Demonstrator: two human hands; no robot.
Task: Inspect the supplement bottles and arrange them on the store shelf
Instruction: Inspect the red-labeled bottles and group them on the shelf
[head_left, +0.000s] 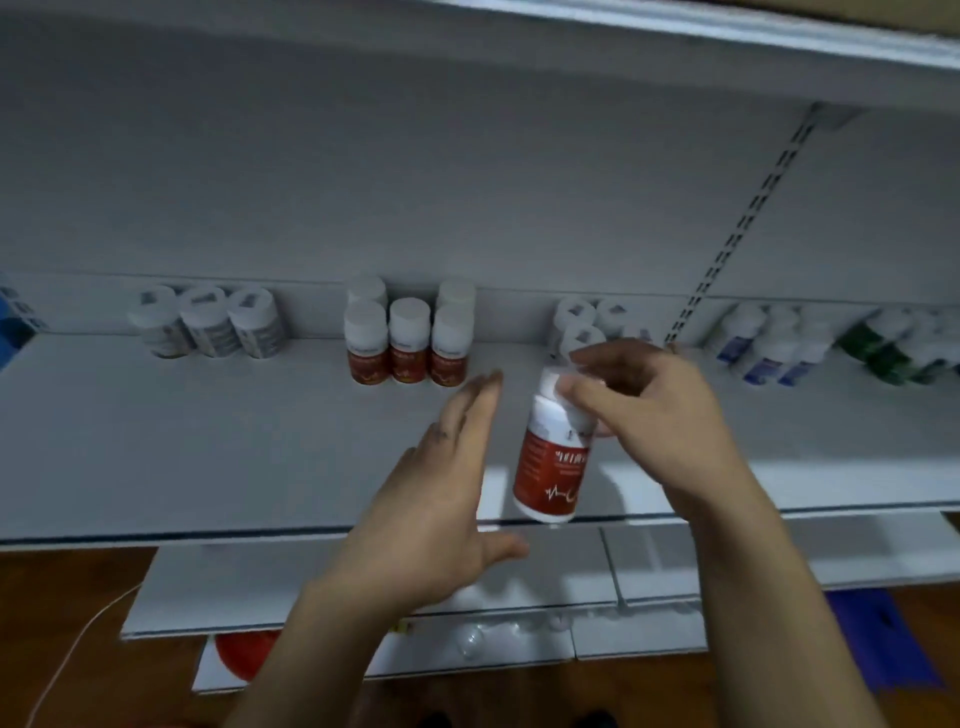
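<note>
The red-labelled cluster (408, 343), a handful of white-capped bottles standing upright in two rows at the back of the shelf (208, 441), is the reference point here. In front of it and to its right, above the shelf's front edge, the right hand (654, 415) holds the task's bottle (553, 467) by its cap and shoulder, fingers curled round the top. The body hangs free, slightly tilted, with its red label facing the viewer. That grip looks chosen for reading, since label and base are left uncovered. The label matches those in the cluster, so I judge the bottle belongs with them, probably beside or ahead of the front row.

The left hand (441, 509) is in front of the cluster and just left of the held bottle, fingers straight and a little spread, holding nothing and apart from the bottle. It seems poised to steady or turn it.

Left of the cluster stands a row of white bottles with printed caps (208, 325). Right of the cluster more of that kind (582, 322) sit partly hidden behind the right hand. Further right, past a slotted upright (743, 218), come blue-labelled bottles (769, 348) and then green bottles (888, 348), each kind grouped apart, which suggests sorting by product
</note>
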